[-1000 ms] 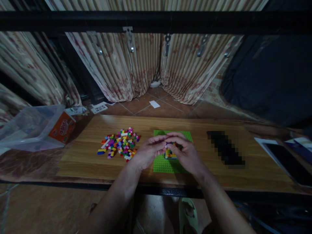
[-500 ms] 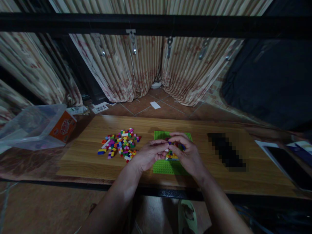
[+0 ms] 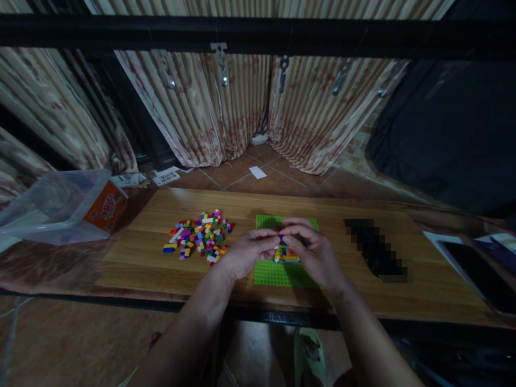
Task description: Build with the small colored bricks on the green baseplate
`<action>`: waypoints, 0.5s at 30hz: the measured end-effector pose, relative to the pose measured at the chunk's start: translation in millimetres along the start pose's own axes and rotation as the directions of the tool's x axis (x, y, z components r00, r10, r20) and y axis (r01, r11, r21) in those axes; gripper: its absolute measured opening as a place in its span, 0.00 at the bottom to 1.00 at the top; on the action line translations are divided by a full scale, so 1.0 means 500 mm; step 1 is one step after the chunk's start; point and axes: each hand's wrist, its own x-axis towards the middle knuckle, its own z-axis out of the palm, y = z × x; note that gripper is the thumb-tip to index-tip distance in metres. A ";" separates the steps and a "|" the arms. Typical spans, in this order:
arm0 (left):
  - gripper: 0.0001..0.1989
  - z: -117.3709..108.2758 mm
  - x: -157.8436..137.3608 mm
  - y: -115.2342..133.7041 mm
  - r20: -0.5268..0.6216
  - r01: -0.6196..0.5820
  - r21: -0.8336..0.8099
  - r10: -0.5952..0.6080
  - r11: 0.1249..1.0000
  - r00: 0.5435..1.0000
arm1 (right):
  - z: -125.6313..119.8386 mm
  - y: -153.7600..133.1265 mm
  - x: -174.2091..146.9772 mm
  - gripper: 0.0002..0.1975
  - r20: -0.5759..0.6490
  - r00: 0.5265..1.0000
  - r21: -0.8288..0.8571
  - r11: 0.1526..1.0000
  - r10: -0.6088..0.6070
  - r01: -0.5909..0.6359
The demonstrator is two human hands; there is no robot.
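A green studded baseplate (image 3: 268, 278) lies on the wooden table, carrying a low, multicoloured toy-brick build (image 3: 287, 256). Above the build my left hand (image 3: 250, 251) and my right hand (image 3: 312, 248) meet with fingertips pinched together. Between them shows a small blue-purple toy brick (image 3: 281, 237), which both hands seem to grip. My fingers cover part of the build and most of the brick. To the left of my left hand, a loose pile of mixed toy bricks (image 3: 201, 236) is spread on the table.
A clear plastic box (image 3: 60, 207) with an orange label stands beyond the table's left end. On the right of the wooden table (image 3: 137, 269) lies a dark pixelated object (image 3: 374, 250). A dark tablet-like slab (image 3: 479, 274) rests at the far right edge.
My fingertips have shifted slightly over the build, and more of its yellow and red bricks show between my hands. The view has tilted a little.
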 end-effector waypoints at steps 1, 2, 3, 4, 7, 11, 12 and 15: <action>0.17 -0.001 0.001 0.001 -0.025 -0.004 0.023 0.004 1.000 1.000 | -0.003 0.004 0.001 0.06 -0.018 1.000 -0.008 1.000 0.001 -0.001; 0.17 -0.002 0.002 0.001 -0.053 -0.007 0.056 0.010 0.998 0.999 | -0.006 0.009 0.001 0.06 -0.041 0.999 -0.021 1.000 0.003 -0.004; 0.17 -0.003 0.002 0.003 -0.079 -0.008 0.097 0.015 0.995 0.997 | -0.011 0.015 0.002 0.06 -0.066 0.998 -0.042 0.999 0.008 -0.011; 0.17 -0.005 0.003 0.004 -0.099 -0.007 0.142 0.022 0.990 0.995 | -0.016 0.022 0.002 0.06 -0.089 0.996 -0.068 0.998 0.014 -0.020; 0.16 -0.009 0.005 0.008 -0.110 -0.018 0.286 0.052 0.958 0.993 | -0.027 0.042 -0.001 0.06 -0.107 0.993 -0.149 0.987 0.040 -0.056; 0.16 -0.012 0.006 0.005 -0.060 -0.061 0.462 0.100 0.885 0.993 | -0.024 0.054 -0.006 0.06 -0.060 0.994 -0.216 0.971 0.089 -0.100; 0.16 -0.012 0.006 0.003 -0.041 -0.080 0.500 0.116 0.862 0.992 | -0.021 0.053 -0.007 0.06 -0.053 0.994 -0.235 0.966 0.097 -0.107; 0.15 -0.014 0.009 -0.006 0.024 -0.148 0.593 0.166 0.792 0.986 | -0.011 0.049 -0.007 0.05 -0.042 0.993 -0.295 0.948 0.109 -0.117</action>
